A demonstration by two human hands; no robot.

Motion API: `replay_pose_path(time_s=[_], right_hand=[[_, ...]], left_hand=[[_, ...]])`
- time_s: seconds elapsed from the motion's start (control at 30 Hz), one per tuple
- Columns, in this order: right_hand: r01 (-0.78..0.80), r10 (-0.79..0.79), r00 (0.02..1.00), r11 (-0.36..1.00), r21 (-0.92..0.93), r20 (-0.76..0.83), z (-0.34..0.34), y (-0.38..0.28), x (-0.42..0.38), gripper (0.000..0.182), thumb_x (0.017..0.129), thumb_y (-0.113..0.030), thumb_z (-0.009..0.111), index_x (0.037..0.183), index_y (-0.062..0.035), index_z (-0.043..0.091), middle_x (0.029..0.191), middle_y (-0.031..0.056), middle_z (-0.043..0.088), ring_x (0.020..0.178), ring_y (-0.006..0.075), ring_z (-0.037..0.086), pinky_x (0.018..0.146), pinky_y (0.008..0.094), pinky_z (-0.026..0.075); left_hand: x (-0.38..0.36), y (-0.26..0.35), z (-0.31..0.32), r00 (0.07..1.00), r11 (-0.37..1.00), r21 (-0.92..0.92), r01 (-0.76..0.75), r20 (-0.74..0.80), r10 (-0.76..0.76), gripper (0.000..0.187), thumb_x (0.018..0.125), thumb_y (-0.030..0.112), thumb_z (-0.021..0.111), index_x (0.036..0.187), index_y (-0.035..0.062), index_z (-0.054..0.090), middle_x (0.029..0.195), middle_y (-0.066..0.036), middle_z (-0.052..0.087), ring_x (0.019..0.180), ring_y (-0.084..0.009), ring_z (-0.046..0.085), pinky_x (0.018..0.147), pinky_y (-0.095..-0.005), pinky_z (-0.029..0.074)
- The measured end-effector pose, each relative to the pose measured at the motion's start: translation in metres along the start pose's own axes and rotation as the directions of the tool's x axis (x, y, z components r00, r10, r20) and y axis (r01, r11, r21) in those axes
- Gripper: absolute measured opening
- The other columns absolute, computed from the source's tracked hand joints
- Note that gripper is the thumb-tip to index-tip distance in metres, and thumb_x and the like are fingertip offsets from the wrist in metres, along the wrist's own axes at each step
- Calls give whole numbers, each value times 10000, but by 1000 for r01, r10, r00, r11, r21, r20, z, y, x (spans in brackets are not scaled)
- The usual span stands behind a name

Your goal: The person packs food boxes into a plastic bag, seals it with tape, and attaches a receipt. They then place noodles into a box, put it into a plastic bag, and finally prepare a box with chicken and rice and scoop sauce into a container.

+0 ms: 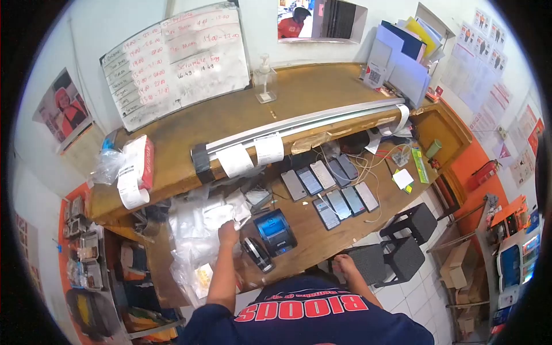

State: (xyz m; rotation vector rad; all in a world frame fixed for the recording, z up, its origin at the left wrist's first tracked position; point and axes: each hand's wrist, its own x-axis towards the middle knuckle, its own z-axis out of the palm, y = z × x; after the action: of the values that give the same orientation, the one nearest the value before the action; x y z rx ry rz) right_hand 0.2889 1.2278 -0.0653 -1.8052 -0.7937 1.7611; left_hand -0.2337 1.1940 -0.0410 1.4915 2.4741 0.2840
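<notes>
Wooden counter [310,230]: left hand [228,233] grasps white paper [221,214]; right hand [345,263] rests clenched.

Wood counter [322,233] w/ phones [330,187], printer [276,231], bags [195,230].

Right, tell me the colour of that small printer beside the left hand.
The printer is black with a blue top panel, seen best in the head view, just right of the left hand.
</notes>
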Motion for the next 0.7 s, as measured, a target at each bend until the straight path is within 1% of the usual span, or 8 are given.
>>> replay_pose_path(time_s=[0.13, 0.17, 0.23, 0.3, 0.4, 0.43, 0.53, 0.7], right_hand=[[6, -5, 1000, 999, -49, 13, -2, -26, 12, 228, 892, -175, 659, 1078, -53, 610, 932, 70, 657, 690, 209, 645, 588, 321, 554], [34, -29, 998, 996, -88, 63, -2, -37, 23, 225, 906, -192, 649, 1088, -62, 618, 934, 68, 660, 675, 199, 637, 567, 314, 540], [120, -110, 989, 987, -109, 96, -3, -63, 38, 243, 927, -232, 643, 1110, -73, 631, 947, 57, 666, 686, 181, 629, 571, 307, 522], [190, -181, 979, 977, -98, 98, 9, -95, 38, 269, 938, -263, 648, 1131, -76, 641, 962, 40, 669, 755, 167, 629, 649, 305, 513], [326, -315, 932, 945, -33, 178, 48, -183, 9, 257, 960, -248, 636, 1155, -80, 640, 1027, 39, 676, 873, 162, 633, 797, 301, 503], [343, -332, 916, 939, -10, 224, 55, -204, 4, 254, 968, -243, 628, 1145, -61, 636, 1043, 52, 678, 884, 164, 637, 816, 312, 513], [426, -426, 848, 902, 73, 317, 81, -271, -11, 218, 978, -162, 603, 1141, -20, 624, 1075, 83, 677, 887, 170, 646, 855, 313, 524], [597, -591, 684, 791, 138, 427, 124, -374, -51, 248, 967, -137, 599, 1179, -9, 617, 1160, 124, 671, 933, 190, 647, 894, 348, 508]], left_hand=[[-2, 3, -26, 948, 863, -504, -5, -278, -156, 265, 837, 26, 609, 1101, 42, 595, 958, -206, 710, 911, -399, 690, 810, -487, 535], [2, 12, -43, 946, 574, -786, 228, 40, -321, 315, 847, -37, 571, 1153, 38, 589, 993, -236, 700, 918, -436, 674, 811, -482, 528], [19, -2, -24, 946, 753, -658, 12, -237, -223, 370, 886, -15, 558, 1249, 50, 577, 1031, -248, 696, 968, -450, 657, 840, -479, 516], [44, -29, 12, 925, 860, -509, 50, -301, -232, 369, 982, 275, 563, 1272, 54, 615, 1083, -289, 676, 1075, -435, 622, 914, -496, 481], [72, -44, 4, 987, 990, -52, 131, -83, -135, 756, 952, 633, 456, 987, -73, 724, 991, -315, 688, 942, -514, 644, 923, -505, 491], [90, -63, 29, 890, 842, -363, 400, -66, -451, 807, 962, 647, 374, 994, -83, 717, 1035, -333, 674, 1020, -504, 638, 938, -509, 485], [74, -24, -31, 801, 765, -397, 508, -108, -588, 660, 990, 485, 353, 931, -46, 741, 1026, -308, 686, 1039, -475, 643, 967, -510, 474], [58, -21, -33, 890, 828, -456, 325, -149, -431, 631, 968, 522, 531, 1298, -11, 604, 1371, -282, 553, 1270, -402, 530, 1066, -457, 415]])
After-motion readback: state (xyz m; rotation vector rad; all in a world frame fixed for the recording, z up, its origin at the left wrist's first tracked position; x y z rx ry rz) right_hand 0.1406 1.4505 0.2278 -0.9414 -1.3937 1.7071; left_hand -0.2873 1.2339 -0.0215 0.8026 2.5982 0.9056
